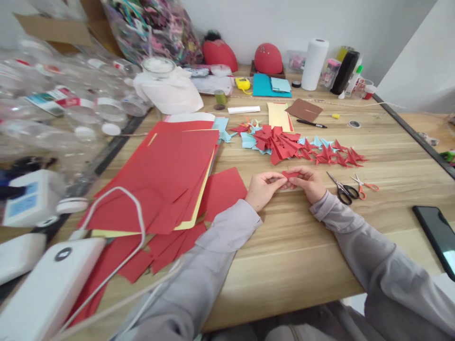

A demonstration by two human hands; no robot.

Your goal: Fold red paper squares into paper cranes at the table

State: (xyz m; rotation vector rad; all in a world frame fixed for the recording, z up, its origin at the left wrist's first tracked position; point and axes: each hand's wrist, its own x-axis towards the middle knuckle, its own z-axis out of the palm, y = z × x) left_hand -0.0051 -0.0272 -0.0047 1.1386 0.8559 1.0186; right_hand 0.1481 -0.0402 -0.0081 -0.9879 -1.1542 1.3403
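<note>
Near the middle of the wooden table, a small folded piece of red paper [290, 174] is pinched between my two hands. My left hand [263, 188] holds its left side with thumb and fingers. On the other side, my right hand [308, 183] grips it, thumb in front. Just beyond my hands lies a heap of folded red paper shapes [279, 143], with light blue ones [249, 140] among them. Large red sheets [163, 166] are stacked to the left, and a red square [225, 189] lies beside my left hand.
Black-handled scissors [344, 190] and orange-handled scissors [362, 185] lie right of my hands, a phone [435, 237] farther right. A white power bank [53, 284] with a cable is front left. Plastic bottles [81, 109] crowd the left; a paper roll [315, 64] stands at the back.
</note>
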